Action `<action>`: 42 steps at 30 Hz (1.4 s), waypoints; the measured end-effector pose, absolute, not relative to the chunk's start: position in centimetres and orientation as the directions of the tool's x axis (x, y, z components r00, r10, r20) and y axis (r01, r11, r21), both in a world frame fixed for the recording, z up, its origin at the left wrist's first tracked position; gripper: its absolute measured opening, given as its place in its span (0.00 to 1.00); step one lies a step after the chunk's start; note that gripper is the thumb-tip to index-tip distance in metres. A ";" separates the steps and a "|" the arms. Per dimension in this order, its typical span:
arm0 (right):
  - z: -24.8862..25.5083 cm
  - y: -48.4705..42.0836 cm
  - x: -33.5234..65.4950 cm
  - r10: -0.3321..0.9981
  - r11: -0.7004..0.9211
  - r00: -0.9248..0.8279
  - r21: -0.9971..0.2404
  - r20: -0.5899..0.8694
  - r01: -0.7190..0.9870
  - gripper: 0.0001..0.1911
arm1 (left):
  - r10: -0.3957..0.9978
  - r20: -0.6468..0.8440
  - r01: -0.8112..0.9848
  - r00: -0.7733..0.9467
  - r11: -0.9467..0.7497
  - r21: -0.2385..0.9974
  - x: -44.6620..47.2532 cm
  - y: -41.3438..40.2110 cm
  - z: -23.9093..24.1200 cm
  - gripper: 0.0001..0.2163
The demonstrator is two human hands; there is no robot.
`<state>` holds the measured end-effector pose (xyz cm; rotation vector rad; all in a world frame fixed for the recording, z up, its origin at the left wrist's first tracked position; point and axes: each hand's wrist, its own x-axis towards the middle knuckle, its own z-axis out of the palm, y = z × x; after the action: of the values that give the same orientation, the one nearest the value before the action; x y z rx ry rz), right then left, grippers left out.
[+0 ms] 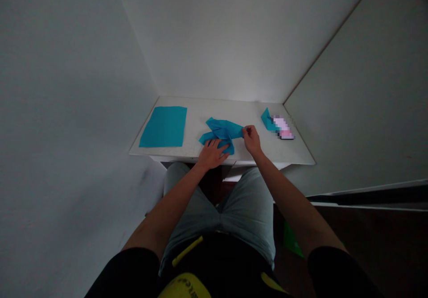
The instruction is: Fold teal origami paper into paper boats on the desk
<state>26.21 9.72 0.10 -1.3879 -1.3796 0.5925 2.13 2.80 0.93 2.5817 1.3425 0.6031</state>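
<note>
Your left hand [210, 155] lies spread on the creased blue paper [222, 130], mid-tabletop [197, 109]; your right hand [252, 141] pinches its right end. Its folding looks unfinished; the flat sheet [163, 127] at left remains unfolded.

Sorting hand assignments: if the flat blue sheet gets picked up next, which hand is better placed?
Left, probably. The left hand is nearer the flat blue sheet and rests spread on the folded blue piece; the right hand pinches that piece's far-right end.
</note>
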 end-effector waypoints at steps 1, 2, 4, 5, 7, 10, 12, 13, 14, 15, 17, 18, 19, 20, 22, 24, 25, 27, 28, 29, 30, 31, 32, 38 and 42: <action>-0.2 9.9 26.5 0.926 0.184 0.231 -0.893 0.297 0.412 0.20 | 0.811 0.269 0.740 0.520 -0.585 0.332 2.1 2.8 1.0 0.23; -0.4 10.1 26.9 0.925 0.160 0.251 -0.893 0.284 0.422 0.20 | 0.809 0.265 0.736 0.525 -0.587 0.337 2.0 2.8 1.0 0.22; -0.7 10.3 27.8 0.918 0.103 0.295 -0.879 0.265 0.466 0.18 | 0.805 0.264 0.724 0.532 -0.594 0.351 1.9 2.8 1.1 0.21; -0.8 10.3 28.2 0.915 0.068 0.314 -0.864 0.254 0.499 0.16 | 0.802 0.268 0.717 0.534 -0.598 0.358 1.9 2.8 1.1 0.21; -1.0 10.2 29.1 0.913 -0.009 0.339 -0.820 0.227 0.572 0.13 | 0.792 0.281 0.702 0.541 -0.610 0.368 1.8 2.9 1.0 0.20; -1.2 9.8 29.9 0.922 -0.094 0.337 -0.733 0.192 0.673 0.10 | 0.776 0.292 0.694 0.559 -0.630 0.348 1.7 3.0 0.7 0.19; -1.2 9.6 30.1 0.928 -0.108 0.319 -0.683 0.190 0.722 0.10 | 0.766 0.287 0.697 0.575 -0.643 0.319 1.6 3.1 0.5 0.19; -1.1 9.5 30.2 0.931 -0.107 0.311 -0.667 0.194 0.737 0.10 | 0.761 0.284 0.697 0.583 -0.648 0.305 1.5 3.1 0.5 0.19; -1.1 9.5 30.2 0.932 -0.102 0.303 -0.659 0.199 0.746 0.10 | 0.757 0.282 0.698 0.589 -0.653 0.295 1.4 3.1 0.5 0.19; -1.0 9.5 30.3 0.932 -0.092 0.297 -0.658 0.206 0.748 0.11 | 0.754 0.280 0.697 0.595 -0.657 0.289 1.4 3.0 0.5 0.19; -1.0 9.5 30.7 0.929 -0.075 0.296 -0.669 0.224 0.739 0.11 | 0.749 0.277 0.692 0.602 -0.663 0.286 1.2 3.0 0.5 0.18; -1.0 9.5 30.9 0.925 -0.066 0.301 -0.678 0.234 0.732 0.11 | 0.746 0.274 0.690 0.606 -0.665 0.286 1.1 2.9 0.6 0.18; -1.0 9.6 31.2 0.919 -0.059 0.309 -0.687 0.247 0.724 0.11 | 0.745 0.270 0.688 0.610 -0.667 0.285 1.0 2.9 0.6 0.18; -1.1 9.6 31.5 0.910 -0.051 0.320 -0.695 0.263 0.717 0.11 | 0.742 0.265 0.687 0.615 -0.670 0.282 0.9 2.8 0.7 0.19; -1.4 9.7 32.0 0.889 -0.033 0.346 -0.712 0.300 0.702 0.12 | 0.737 0.253 0.686 0.627 -0.676 0.271 0.6 2.6 0.7 0.20; -1.7 9.7 32.4 0.863 -0.011 0.375 -0.730 0.338 0.683 0.13 | 0.735 0.243 0.689 0.633 -0.678 0.256 0.1 2.2 0.7 0.25; -1.8 9.8 32.6 0.849 -0.003 0.393 -0.739 0.354 0.673 0.13 | 0.734 0.239 0.691 0.635 -0.679 0.248 -0.1 2.0 0.6 0.28; -2.1 9.9 32.7 0.823 0.009 0.425 -0.756 0.378 0.655 0.13 | 0.734 0.232 0.695 0.639 -0.679 0.234 -0.7 1.5 0.5 0.33; -2.2 9.9 32.7 0.814 0.014 0.436 -0.762 0.385 0.647 0.13 | 0.736 0.228 0.699 0.637 -0.677 0.230 -1.1 1.3 0.4 0.35; -2.3 9.9 32.7 0.808 0.018 0.443 -0.768 0.389 0.640 0.13 | 0.740 0.224 0.704 0.634 -0.672 0.229 -1.4 1.1 0.3 0.34; -2.4 9.9 32.8 0.806 0.020 0.447 -0.773 0.388 0.634 0.13 | 0.746 0.218 0.710 0.629 -0.666 0.230 -1.7 0.9 0.2 0.32; -2.4 9.9 32.8 0.807 0.019 0.449 -0.778 0.383 0.628 0.13 | 0.753 0.211 0.716 0.623 -0.658 0.234 -2.0 0.7 0.1 0.30; -2.4 10.0 32.8 0.809 0.017 0.451 -0.782 0.376 0.623 0.13 | 0.761 0.205 0.722 0.616 -0.649 0.238 -2.3 0.6 0.0 0.28; -2.1 9.7 32.5 0.827 0.013 0.438 -0.791 0.353 0.612 0.15 | 0.782 0.198 0.732 0.591 -0.623 0.277 -2.8 0.2 -0.6 0.25; -1.9 9.6 32.3 0.830 0.008 0.431 -0.780 0.355 0.626 0.14 | 0.785 0.217 0.722 0.580 -0.619 0.310 -2.8 -0.4 -0.1 0.21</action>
<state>32.35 9.57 -1.90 -1.6980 -1.2758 0.2584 -2.82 -0.37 -0.13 2.6220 1.2637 0.4991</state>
